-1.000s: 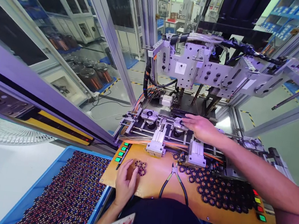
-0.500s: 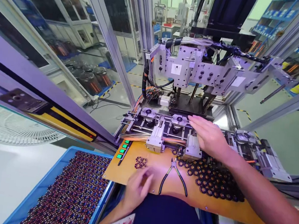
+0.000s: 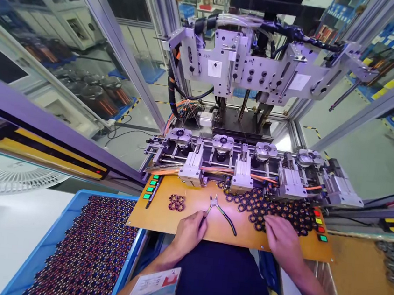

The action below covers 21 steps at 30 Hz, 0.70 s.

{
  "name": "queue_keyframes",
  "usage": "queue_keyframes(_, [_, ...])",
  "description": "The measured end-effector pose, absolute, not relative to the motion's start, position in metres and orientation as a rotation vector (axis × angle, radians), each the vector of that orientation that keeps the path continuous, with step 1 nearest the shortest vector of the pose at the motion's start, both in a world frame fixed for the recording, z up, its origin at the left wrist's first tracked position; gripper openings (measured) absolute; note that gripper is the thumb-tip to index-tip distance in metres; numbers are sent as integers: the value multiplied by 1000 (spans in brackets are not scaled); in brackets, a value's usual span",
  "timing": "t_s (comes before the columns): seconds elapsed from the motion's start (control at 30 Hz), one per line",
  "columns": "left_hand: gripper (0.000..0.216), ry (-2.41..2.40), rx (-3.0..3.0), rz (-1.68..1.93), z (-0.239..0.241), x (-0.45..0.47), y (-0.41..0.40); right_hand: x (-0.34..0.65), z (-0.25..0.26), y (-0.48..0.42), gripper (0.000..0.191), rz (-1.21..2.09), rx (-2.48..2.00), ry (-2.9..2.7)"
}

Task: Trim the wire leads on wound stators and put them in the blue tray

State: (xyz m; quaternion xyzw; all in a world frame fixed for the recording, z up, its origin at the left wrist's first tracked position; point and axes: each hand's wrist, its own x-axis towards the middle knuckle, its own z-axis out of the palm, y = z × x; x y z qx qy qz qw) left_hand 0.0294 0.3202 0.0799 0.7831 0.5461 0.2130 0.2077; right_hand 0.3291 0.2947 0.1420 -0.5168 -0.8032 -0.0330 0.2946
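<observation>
My left hand (image 3: 191,231) is closed around the left handle of the cutting pliers (image 3: 226,218), which lie with their jaws pointing toward the machine. Left of the jaws, several small dark red ring-shaped cores (image 3: 176,202) sit in a tight group. My right hand (image 3: 283,243) is at the near edge of a large spread of black ring-shaped cores (image 3: 281,212). Its thumb and fingers are drawn together at the rings; whatever is between the fingertips is hidden. Both hands are over the orange-brown work board (image 3: 158,211).
Beyond the board stands a row of metal fixtures (image 3: 223,145), below a machine head with hanging rods (image 3: 248,66). Green buttons (image 3: 149,189) line the board's left end, coloured buttons (image 3: 319,226) its right. A blue tray (image 3: 71,209) of ring cores is at left; a fan (image 3: 14,175) is beyond.
My right hand has come back from the fixtures down to the black rings. My left hand has moved right and closed on the pliers' handle. The view has shifted.
</observation>
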Motion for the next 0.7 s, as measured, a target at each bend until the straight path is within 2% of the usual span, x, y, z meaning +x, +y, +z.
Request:
queue_keyframes(0.13, [17,1569,2094,620,76,32,324,320,107,273,21,-95,-1515,-2126])
queue_keyframes(0.37, [21,1460,1931,705,88,26,319,315,101,272,26,25,-1547,-2035])
queue_keyframes(0.53, [33,1189,1761,771,128,29,317,283,130,274,22,247,-1400,-1930])
queue_keyframes(0.7, [54,932,1657,831,176,38,320,228,176,286,8,725,-1056,-1636])
